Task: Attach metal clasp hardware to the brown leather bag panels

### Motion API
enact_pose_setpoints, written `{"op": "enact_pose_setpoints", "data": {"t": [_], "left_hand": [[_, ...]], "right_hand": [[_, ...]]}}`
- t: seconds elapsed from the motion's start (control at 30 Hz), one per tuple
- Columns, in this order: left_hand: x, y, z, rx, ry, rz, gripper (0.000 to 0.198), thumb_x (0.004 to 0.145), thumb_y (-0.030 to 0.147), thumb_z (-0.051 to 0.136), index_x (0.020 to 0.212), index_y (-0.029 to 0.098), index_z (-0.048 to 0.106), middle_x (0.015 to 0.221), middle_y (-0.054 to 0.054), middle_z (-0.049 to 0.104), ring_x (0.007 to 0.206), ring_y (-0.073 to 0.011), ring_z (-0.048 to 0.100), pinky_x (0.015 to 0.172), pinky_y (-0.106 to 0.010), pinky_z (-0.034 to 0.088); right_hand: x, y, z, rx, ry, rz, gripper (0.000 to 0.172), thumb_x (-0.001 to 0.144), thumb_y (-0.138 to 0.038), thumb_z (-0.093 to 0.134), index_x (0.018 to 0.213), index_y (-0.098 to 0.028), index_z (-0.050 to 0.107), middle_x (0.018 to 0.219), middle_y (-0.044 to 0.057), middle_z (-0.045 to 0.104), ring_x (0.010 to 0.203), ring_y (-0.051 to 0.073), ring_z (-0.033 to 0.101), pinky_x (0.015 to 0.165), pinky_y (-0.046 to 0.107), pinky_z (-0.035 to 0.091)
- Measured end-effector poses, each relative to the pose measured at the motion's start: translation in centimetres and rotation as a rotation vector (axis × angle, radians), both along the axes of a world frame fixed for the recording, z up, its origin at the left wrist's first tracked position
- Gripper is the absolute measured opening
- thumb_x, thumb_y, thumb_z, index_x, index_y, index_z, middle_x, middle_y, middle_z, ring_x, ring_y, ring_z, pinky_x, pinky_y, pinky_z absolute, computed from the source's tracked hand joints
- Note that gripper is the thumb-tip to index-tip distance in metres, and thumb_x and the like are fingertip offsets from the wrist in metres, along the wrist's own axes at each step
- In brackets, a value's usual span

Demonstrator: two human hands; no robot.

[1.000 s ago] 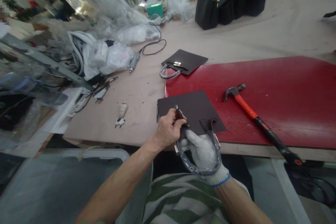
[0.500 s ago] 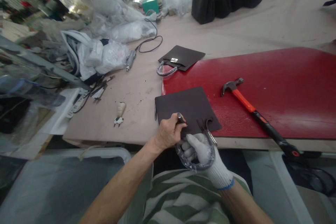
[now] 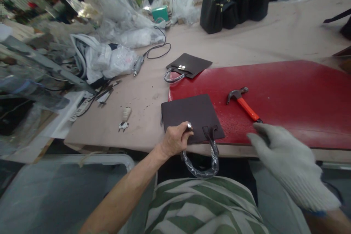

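Note:
A dark brown leather bag panel (image 3: 189, 115) lies at the table's front edge, half on a red mat (image 3: 287, 98). Its plastic-wrapped handle (image 3: 203, 161) hangs over the edge. My bare left hand (image 3: 175, 139) is closed round a small metal punch tool (image 3: 189, 125), held upright on the panel's near edge. My gloved right hand (image 3: 285, 161) reaches over the handle of an orange and black hammer (image 3: 245, 104) on the mat; its fingers are stretched out and hold nothing.
A second brown panel with a metal clasp (image 3: 188, 65) lies further back. Small pliers (image 3: 124, 119) and a corded tool (image 3: 138, 65) lie on the beige table (image 3: 131, 98). Plastic bags (image 3: 109, 58) pile at left, black handbags (image 3: 230, 7) at the back.
My right hand has let go of the bag's wrapped handle and swung right to the hammer's handle. My left hand stays on the panel with the punch.

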State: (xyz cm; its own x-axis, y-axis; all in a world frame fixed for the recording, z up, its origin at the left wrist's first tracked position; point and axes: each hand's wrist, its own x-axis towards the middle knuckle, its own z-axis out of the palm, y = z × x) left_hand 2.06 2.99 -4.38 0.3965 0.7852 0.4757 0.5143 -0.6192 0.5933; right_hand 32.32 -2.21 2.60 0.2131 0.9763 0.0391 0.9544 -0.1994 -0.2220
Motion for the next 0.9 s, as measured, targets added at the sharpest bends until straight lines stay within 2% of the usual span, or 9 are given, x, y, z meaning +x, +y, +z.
{"op": "enact_pose_setpoints", "data": {"t": [0.07,0.13,0.27,0.37,0.47,0.57,0.67,0.73,0.9], "left_hand": [[0.1,0.0,-0.1,0.005,-0.021,-0.003,0.011,0.098,0.024,0.057,0.107,0.020,0.061,0.093,-0.008,0.077,0.080,-0.0201,0.077,0.074,-0.028,0.061],[0.2,0.0,-0.1,-0.004,-0.025,0.001,0.010,0.097,0.023,0.057,0.106,0.020,0.061,0.091,-0.007,0.077,0.078,-0.0199,0.077,0.073,-0.028,0.061],[0.3,0.0,0.1,-0.013,-0.029,0.016,0.010,0.095,0.021,0.058,0.104,0.020,0.062,0.088,-0.006,0.075,0.076,-0.0202,0.076,0.070,-0.028,0.059],[0.5,0.0,0.2,-0.009,-0.042,0.017,0.009,0.095,0.019,0.058,0.103,0.020,0.061,0.086,-0.006,0.075,0.074,-0.0205,0.076,0.069,-0.028,0.058],[0.5,0.0,0.2,-0.022,-0.037,0.021,0.009,0.094,0.019,0.058,0.102,0.021,0.061,0.087,-0.006,0.075,0.074,-0.0204,0.075,0.069,-0.028,0.058],[0.5,0.0,0.0,-0.029,-0.031,0.027,0.010,0.094,0.019,0.059,0.103,0.021,0.062,0.088,-0.005,0.075,0.075,-0.0207,0.076,0.069,-0.028,0.058],[0.5,0.0,-0.2,-0.033,-0.026,0.030,0.011,0.094,0.020,0.060,0.105,0.021,0.062,0.086,-0.005,0.075,0.075,-0.0208,0.075,0.069,-0.028,0.058],[0.5,0.0,-0.3,-0.034,-0.028,0.033,0.011,0.094,0.020,0.060,0.105,0.021,0.062,0.086,-0.004,0.075,0.074,-0.0207,0.075,0.069,-0.028,0.058],[0.5,0.1,-0.6,0.002,-0.050,0.040,0.012,0.092,0.021,0.060,0.103,0.021,0.064,0.084,-0.005,0.075,0.071,-0.0213,0.075,0.066,-0.029,0.057]], "right_hand": [[0.8,1.6,0.2,-0.006,-0.224,0.031,0.049,0.097,-0.043,0.055,0.133,-0.010,0.063,0.126,0.025,0.064,0.103,0.039,0.064,0.077,0.045,0.050],[1.3,3.0,-0.5,-0.097,-0.338,0.051,0.049,0.099,-0.040,0.052,0.136,-0.008,0.059,0.119,0.026,0.063,0.097,0.040,0.065,0.070,0.044,0.049],[2.6,4.7,-2.0,-0.268,-0.299,0.052,0.041,0.103,-0.030,0.034,0.128,-0.009,0.059,0.099,0.021,0.064,0.080,0.035,0.068,0.062,0.040,0.045],[3.3,5.3,-1.6,-0.287,-0.189,0.027,0.034,0.096,-0.019,0.037,0.117,-0.008,0.062,0.092,0.019,0.066,0.075,0.031,0.068,0.063,0.039,0.046],[2.5,4.7,0.9,-0.273,0.121,-0.098,0.026,0.091,-0.022,0.044,0.107,-0.013,0.062,0.070,0.009,0.060,0.059,0.025,0.061,0.056,0.036,0.044],[0.1,2.4,4.7,-0.164,0.682,-0.169,0.024,0.093,-0.045,0.048,0.096,-0.023,0.058,0.055,-0.002,0.046,0.043,0.020,0.045,0.041,0.032,0.036],[-2.5,-0.2,7.9,0.002,0.974,-0.128,0.037,0.092,-0.064,0.054,0.106,-0.030,0.062,0.062,0.001,0.053,0.044,0.019,0.048,0.038,0.030,0.033],[-3.6,-1.3,8.7,0.046,0.890,-0.033,0.042,0.092,-0.069,0.049,0.103,-0.031,0.064,0.066,0.005,0.060,0.047,0.021,0.054,0.040,0.033,0.037],[-3.7,-1.5,8.0,-0.073,0.332,0.364,0.040,0.085,-0.065,0.049,0.072,-0.029,0.058,0.060,0.007,0.063,0.050,0.025,0.059,0.049,0.036,0.039]]}}
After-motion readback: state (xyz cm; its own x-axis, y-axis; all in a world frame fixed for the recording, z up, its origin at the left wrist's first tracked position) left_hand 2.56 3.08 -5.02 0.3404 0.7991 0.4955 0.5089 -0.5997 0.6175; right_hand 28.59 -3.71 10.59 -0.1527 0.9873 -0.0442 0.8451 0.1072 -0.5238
